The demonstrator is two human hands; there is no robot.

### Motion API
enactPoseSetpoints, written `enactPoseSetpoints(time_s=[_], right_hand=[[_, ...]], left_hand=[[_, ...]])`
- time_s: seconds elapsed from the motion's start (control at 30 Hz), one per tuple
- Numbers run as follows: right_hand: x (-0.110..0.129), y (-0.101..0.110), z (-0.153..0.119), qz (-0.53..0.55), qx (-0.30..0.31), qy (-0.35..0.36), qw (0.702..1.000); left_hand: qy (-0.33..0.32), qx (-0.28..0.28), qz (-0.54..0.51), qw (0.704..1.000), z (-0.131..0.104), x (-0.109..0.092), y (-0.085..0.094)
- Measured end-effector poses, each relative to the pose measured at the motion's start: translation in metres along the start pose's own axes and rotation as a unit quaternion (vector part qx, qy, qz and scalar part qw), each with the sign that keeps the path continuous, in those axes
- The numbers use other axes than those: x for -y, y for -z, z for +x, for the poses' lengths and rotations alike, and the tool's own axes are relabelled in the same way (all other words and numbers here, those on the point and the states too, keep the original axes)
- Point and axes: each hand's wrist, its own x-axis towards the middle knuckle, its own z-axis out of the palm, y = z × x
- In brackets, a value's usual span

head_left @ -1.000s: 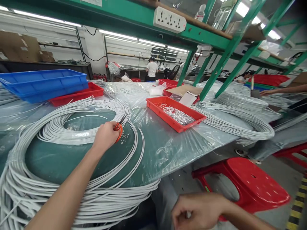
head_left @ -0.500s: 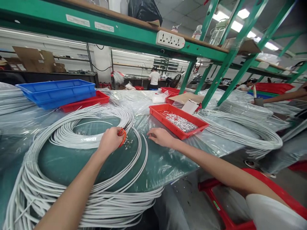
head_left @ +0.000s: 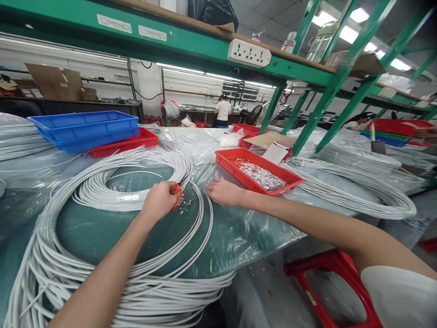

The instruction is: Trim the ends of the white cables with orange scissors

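Note:
My left hand [head_left: 160,199] is closed around scissors with an orange loop handle [head_left: 178,197]; their blades are mostly hidden against the cables. Beneath and around it lies a big coil of white cables [head_left: 112,200], with more strands looping toward the front edge. A few separate cables [head_left: 209,228] curve up to the right. At the upper end of one of these, my right hand [head_left: 223,191] has its fingers pinched together, covering the tip. Small pale scraps [head_left: 186,202] lie on the table between the hands.
Just beyond my right hand stands a red tray [head_left: 256,171] of small silvery pieces. A blue tray [head_left: 85,130] rests over another red one at the left. More coiled cables [head_left: 362,191] lie right. A green shelf [head_left: 191,50] crosses above; a red stool [head_left: 327,282] is below.
My right hand has moved slightly left onto the cable end, its fingers drawing closed. My left hand keeps the scissors in about the same place. The view has shifted a little.

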Motion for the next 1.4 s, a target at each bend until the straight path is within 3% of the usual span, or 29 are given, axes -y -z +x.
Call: enactPoseSetpoints(time_s=[0.1, 0.27, 0.43, 0.57, 0.73, 0.87, 1.03, 1.2, 1.3, 1.4], right_hand=[[-0.004, 0.008, 0.005, 0.006, -0.003, 0.006, 1.0], [0.0, 0.019, 0.021, 0.07, -0.061, -0.024, 0.995], [0.012, 0.017, 0.043, 0.152, -0.092, -0.036, 0.983], [0.005, 0.017, 0.045, 0.187, -0.099, -0.087, 0.973], [-0.014, 0.014, 0.033, 0.219, -0.041, -0.19, 0.956], [-0.016, 0.004, 0.03, 0.283, 0.049, -0.205, 0.936], [-0.008, -0.004, 0.03, 0.348, 0.03, -0.245, 0.904], [-0.002, -0.004, 0.023, 0.444, -0.088, -0.26, 0.853], [0.004, 0.0, 0.02, 0.555, -0.146, -0.216, 0.79], [0.011, 0.003, 0.019, 0.664, -0.167, -0.158, 0.711]], left_hand=[[0.001, -0.003, 0.0, 1.0, 0.0, 0.0, 0.001], [0.002, -0.011, 0.003, 1.0, -0.001, -0.001, 0.003], [-0.002, -0.008, 0.004, 1.0, -0.002, -0.002, 0.005], [-0.003, -0.005, 0.001, 1.0, -0.001, -0.001, 0.004], [-0.005, -0.003, 0.0, 1.0, 0.001, 0.001, 0.002], [-0.006, -0.001, 0.003, 1.0, 0.002, 0.002, 0.0], [-0.004, 0.003, 0.006, 1.0, 0.002, 0.001, 0.0], [-0.005, 0.007, 0.01, 1.0, 0.002, -0.001, 0.0], [-0.005, 0.012, 0.013, 1.0, 0.003, -0.002, -0.001], [-0.003, 0.021, 0.004, 1.0, 0.002, -0.006, -0.002]])
